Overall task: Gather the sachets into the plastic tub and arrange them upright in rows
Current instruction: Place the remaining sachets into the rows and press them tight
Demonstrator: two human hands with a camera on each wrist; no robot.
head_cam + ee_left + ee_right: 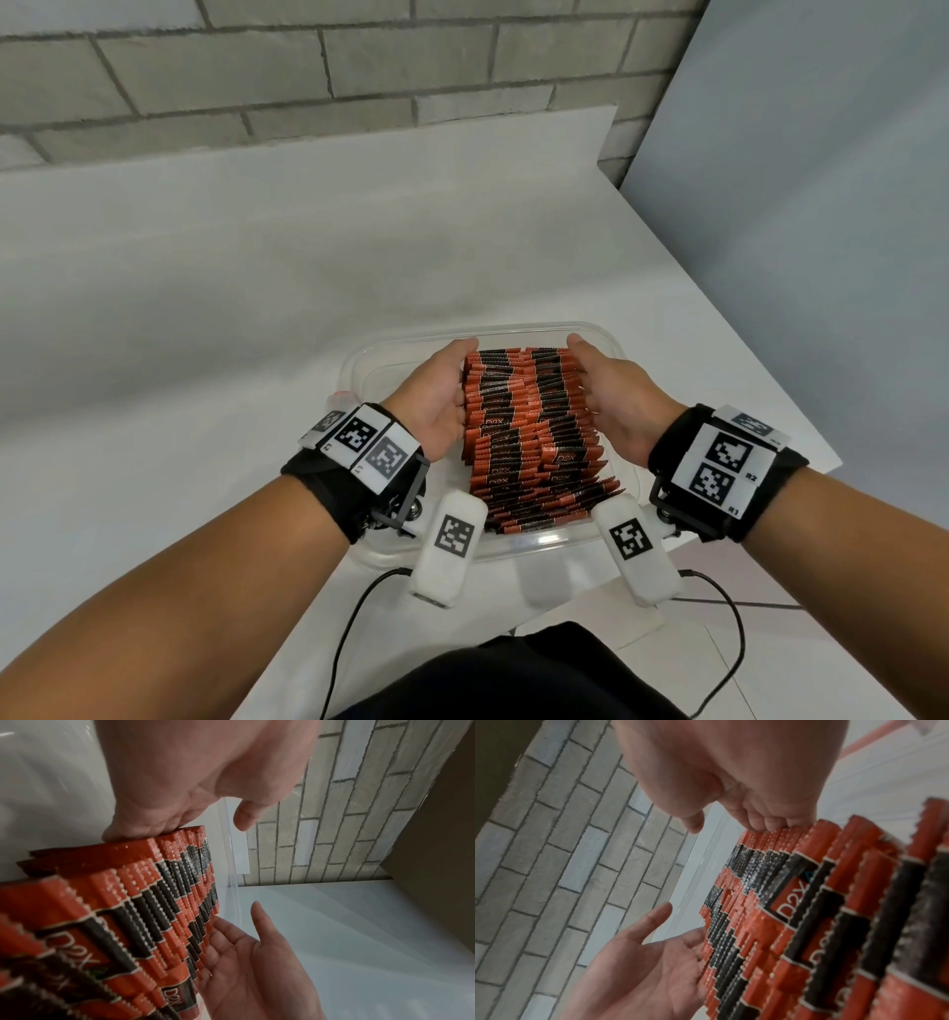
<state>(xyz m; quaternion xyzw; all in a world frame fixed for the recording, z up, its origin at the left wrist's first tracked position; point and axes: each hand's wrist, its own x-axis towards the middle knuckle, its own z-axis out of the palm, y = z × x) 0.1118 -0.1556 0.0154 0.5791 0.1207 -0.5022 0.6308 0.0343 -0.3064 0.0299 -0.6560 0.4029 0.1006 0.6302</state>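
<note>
A clear plastic tub (pixel 544 546) stands on the white table near its front edge. Several orange-and-black sachets (pixel 534 437) stand on edge inside it, packed in rows from front to back. My left hand (pixel 436 395) presses its straight fingers against the block's left side, thumb raised. My right hand (pixel 616 395) presses the right side the same way. In the left wrist view my left fingers (pixel 144 829) touch the sachets (pixel 133 912), with my right hand (pixel 252 963) opposite. In the right wrist view my right fingers (pixel 770 821) touch the sachets (pixel 795 923), with my left hand (pixel 641 973) opposite.
The white table (pixel 205 308) spreads to the left and back, up to a grey brick wall (pixel 308 67). Its right edge (pixel 744 318) runs diagonally beside a blue-grey panel. A small pinkish object (pixel 343 395) sits by the tub's left rim. Black cables (pixel 349 632) hang at the front.
</note>
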